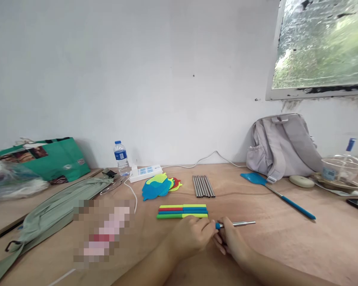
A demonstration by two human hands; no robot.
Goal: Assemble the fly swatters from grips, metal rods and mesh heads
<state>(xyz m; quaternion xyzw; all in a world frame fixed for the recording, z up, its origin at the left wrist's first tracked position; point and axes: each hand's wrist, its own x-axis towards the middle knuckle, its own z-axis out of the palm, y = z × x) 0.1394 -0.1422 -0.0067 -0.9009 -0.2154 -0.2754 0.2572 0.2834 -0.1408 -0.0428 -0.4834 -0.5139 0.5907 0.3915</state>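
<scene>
Head camera view: a wooden table (328,248) runs back to the wall. A grey backpack (286,149) stands at its back edge, right of centre; a green bag (61,159) lies toward the back left corner. A blue swatter (296,205) slants on the right half, wood showing between it and the hands. The left hand (193,234) and right hand (234,242) meet near the front edge, right of centre. Leaf-shaped swatter heads (158,186) overlap toward the back edge; coloured handles (181,211) lie side by side just beyond the left hand. Metal tubes (203,186) lie behind them. Left fingers close round a blue handle (217,225); right fingers pinch its metal rod (243,224), whose free end points toward the right edge.
</scene>
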